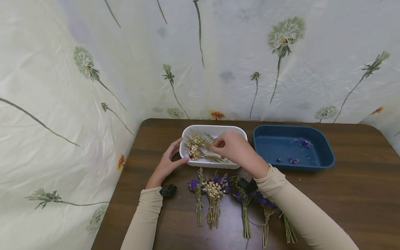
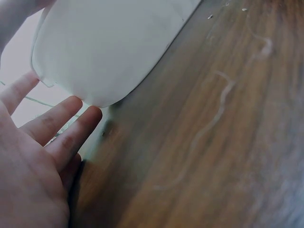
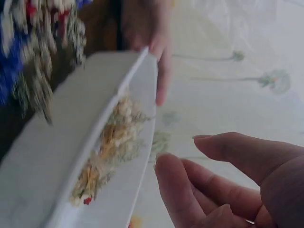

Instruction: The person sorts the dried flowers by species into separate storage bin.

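Note:
My left hand is at the left end of a white plastic tray. Its fairly straight fingers touch the tray's end, with the thumb at the front corner. Small bunches of dried flowers, beige with a little red, lie inside, mostly in the left half. Over the tray's right half hovers my right hand, its fingers bent. The right wrist view shows a gap between its thumb and index finger, with nothing in it.
In front of the tray lie several tied dried bunches, one with white blossoms and others with purple ones. A blue tray with loose purple petals stands right of the white one. A flower-printed sheet hangs behind the brown table.

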Action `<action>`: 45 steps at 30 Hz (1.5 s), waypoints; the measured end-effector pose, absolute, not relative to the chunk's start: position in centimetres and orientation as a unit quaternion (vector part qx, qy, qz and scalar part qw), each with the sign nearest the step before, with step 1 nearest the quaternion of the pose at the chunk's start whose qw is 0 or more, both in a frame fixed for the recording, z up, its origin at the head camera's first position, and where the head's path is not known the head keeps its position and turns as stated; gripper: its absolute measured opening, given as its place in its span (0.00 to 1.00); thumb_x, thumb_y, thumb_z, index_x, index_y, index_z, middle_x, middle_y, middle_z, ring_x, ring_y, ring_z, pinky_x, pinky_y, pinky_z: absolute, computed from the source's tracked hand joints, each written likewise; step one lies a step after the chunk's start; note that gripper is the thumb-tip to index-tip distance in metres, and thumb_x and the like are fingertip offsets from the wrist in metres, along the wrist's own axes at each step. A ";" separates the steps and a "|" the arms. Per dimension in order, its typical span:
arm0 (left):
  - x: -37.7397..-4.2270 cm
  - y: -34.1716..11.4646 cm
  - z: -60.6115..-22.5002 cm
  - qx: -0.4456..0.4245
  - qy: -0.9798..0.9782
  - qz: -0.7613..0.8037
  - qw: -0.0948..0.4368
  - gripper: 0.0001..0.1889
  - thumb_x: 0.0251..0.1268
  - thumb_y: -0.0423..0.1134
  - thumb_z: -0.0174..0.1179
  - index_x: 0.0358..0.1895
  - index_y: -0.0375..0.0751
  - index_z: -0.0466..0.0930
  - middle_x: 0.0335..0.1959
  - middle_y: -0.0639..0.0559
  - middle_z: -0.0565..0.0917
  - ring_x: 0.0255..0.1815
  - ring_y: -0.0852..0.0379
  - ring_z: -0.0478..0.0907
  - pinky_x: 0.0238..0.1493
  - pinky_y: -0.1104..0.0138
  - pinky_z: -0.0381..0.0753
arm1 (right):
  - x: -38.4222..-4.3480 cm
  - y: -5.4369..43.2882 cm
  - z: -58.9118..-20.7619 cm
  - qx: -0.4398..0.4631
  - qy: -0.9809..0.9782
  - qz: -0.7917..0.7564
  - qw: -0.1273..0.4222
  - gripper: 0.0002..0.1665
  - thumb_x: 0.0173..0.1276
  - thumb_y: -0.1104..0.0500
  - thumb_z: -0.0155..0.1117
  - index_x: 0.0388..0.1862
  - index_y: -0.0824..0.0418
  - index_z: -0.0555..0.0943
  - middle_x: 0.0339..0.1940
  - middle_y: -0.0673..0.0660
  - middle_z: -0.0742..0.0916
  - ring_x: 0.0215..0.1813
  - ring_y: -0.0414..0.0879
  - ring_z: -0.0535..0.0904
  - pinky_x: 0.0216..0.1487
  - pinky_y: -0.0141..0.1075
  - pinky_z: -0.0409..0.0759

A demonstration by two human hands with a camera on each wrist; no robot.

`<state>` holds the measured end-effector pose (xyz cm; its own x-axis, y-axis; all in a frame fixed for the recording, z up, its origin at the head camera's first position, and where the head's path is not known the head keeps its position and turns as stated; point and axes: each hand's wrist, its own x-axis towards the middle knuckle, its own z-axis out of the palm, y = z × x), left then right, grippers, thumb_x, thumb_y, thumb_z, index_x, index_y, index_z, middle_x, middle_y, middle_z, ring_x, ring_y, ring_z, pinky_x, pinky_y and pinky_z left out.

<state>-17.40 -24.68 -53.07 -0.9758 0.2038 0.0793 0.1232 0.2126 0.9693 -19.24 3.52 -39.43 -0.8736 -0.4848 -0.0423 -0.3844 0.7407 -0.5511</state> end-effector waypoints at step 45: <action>-17.6 -24.8 -53.3 0.100 0.785 0.610 0.034 0.43 0.67 0.36 0.70 0.81 0.64 0.59 0.78 0.47 0.70 0.78 0.44 0.68 0.80 0.42 0.59 | -6.8 3.4 -46.9 -0.239 0.931 -0.270 0.060 0.13 0.59 0.54 0.78 0.18 0.46 0.84 0.18 0.39 0.86 0.21 0.29 0.75 0.27 0.28 0.75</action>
<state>-17.56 -24.80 -53.30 -0.9774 0.1998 0.0686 0.1159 0.2356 0.9649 -6.79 3.42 -46.93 -0.8784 -0.4776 0.0178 -0.4132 0.7402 -0.5304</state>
